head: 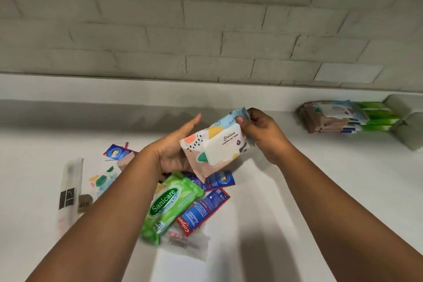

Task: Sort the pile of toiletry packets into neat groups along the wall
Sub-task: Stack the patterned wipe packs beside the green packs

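A pastel patterned wet-wipes pack [215, 144] is lifted above the pile, tilted. My right hand [263, 135] pinches its upper right corner. My left hand [176, 144] lies under and behind its left side with fingers mostly straight, palm against it. Below on the white counter [297, 201] lies the pile: a green Sanicare wipes pack [169, 206], a red and blue Colgate sachet [201, 210], blue sachets [219, 181], another patterned pack [103, 178] and clear toothbrush sleeves [68, 192]. Sorted groups stand at the wall on the right: patterned packs [332, 117] and green packs [377, 117].
A grey-white brick wall [206, 30] runs along the back of the counter. Two pale grey-green packets [407, 126] sit at the far right by the sorted stacks. Bare counter stretches between the pile and the stacks.
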`<state>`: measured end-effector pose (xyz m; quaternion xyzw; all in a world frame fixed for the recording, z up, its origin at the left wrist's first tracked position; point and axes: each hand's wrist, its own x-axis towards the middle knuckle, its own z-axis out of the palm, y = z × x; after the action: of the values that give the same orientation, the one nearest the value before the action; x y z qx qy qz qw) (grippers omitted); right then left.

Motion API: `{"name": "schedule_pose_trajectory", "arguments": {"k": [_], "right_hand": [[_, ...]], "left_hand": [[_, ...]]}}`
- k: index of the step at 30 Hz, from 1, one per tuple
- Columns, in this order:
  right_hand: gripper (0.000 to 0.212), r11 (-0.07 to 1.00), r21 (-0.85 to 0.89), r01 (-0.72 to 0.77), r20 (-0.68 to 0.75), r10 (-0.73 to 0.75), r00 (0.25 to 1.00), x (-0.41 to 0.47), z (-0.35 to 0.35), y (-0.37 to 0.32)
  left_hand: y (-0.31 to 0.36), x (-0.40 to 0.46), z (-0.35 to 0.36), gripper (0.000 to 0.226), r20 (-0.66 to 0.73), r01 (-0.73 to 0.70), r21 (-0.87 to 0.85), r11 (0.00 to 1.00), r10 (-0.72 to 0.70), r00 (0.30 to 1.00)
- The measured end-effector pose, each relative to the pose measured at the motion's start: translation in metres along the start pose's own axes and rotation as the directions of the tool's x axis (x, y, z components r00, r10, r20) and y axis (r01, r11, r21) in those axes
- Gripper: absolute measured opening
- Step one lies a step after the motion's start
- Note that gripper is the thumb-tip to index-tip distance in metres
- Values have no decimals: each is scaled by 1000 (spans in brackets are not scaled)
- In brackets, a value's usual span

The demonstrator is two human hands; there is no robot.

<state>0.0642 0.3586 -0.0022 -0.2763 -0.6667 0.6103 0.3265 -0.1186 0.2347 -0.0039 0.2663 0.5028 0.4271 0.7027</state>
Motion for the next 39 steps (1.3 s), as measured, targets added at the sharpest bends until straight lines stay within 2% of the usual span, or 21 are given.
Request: {"name": "schedule_pose_trajectory", "arguments": {"k": [3,6,8,10,14,17,20,23,25,27,29,34,36,39], "right_hand": [[6,998,67,-17,-87,23,996,-16,-30,2],[13,996,80,-47,-154,58,986,-31,-66,6],[17,994,82,-76,-195,91,977,-40,-91,10],[21,988,118,-97,-248,124,961,-45,-116,13],[10,975,139,-172,-373,213,903,-56,-174,20],[23,943,128,-307,-417,332,846,-63,-215,30],[27,904,178,-387,-393,426,815,-71,-249,31],[37,882,241,-405,-268,462,846,-76,-280,30],[42,862,207,-462,-156,495,855,-80,-293,32],[48,848,127,-514,-110,527,843,-81,-306,36],[52,866,103,-489,-137,500,855,-78,-316,40],[46,950,128,-285,-262,309,914,-46,-339,30],[45,974,4,-227,-316,217,924,-27,-350,26],[42,958,-216,-190,-378,97,921,1,-361,19]], "left_hand": [[-2,9,20,84,85,6,-72,997,0,996],[-1,21,44,94,143,10,-9,1000,-9,990],[0,32,67,85,159,-12,43,999,5,987],[-1,43,91,65,129,-66,85,994,55,990],[-10,85,143,33,-7,-128,131,983,130,992],[-22,121,175,30,-60,-111,154,982,121,991],[-32,155,202,36,-172,-105,110,988,123,977],[-35,185,223,38,-224,-108,55,993,118,968],[-36,199,230,38,-257,-123,31,992,127,958],[-36,213,238,36,-303,-144,36,989,148,941],[-33,227,244,36,-308,-162,51,985,170,936],[-7,255,260,35,-229,-276,122,953,298,927],[8,271,265,35,-275,-320,183,930,361,891],[27,293,269,38,-413,-336,342,878,462,785]]}}
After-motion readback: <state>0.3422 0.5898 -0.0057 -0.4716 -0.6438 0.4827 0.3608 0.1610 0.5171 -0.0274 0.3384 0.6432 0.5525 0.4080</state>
